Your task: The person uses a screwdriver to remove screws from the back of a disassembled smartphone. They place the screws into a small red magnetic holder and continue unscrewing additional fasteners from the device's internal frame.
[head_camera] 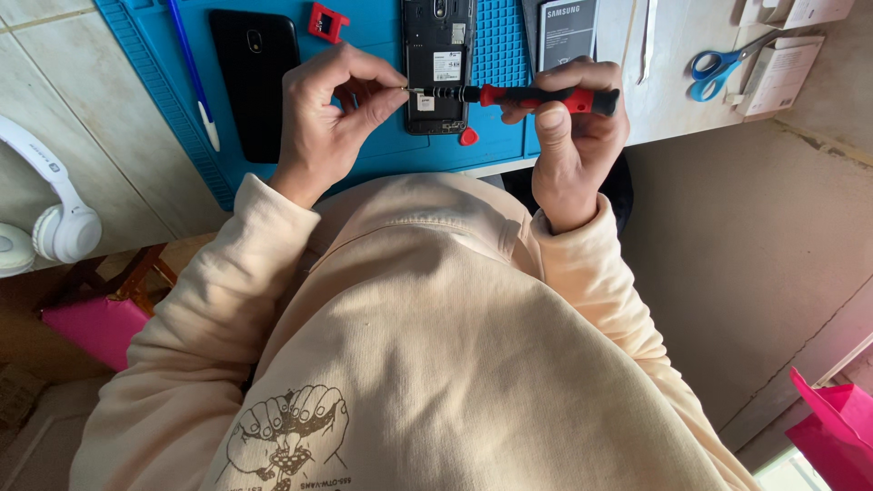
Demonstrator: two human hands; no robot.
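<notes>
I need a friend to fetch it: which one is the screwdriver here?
On the blue work mat, in front of the opened phone, both hands meet. The screwdriver lies level between them: red-and-black handle in the right hand, metal tip pinched by the left hand.

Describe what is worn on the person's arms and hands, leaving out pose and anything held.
Both arms are covered by long, loose cream sweatshirt sleeves with ribbed cuffs ending at the wrists. The left hand and right hand are bare: no gloves, rings or watch visible. The sweatshirt's front carries a dark line-drawn graphic.

white headphones (50, 214); blue scissors (718, 68); pen (193, 73); black back cover (255, 82); pink stool (91, 327)
</notes>
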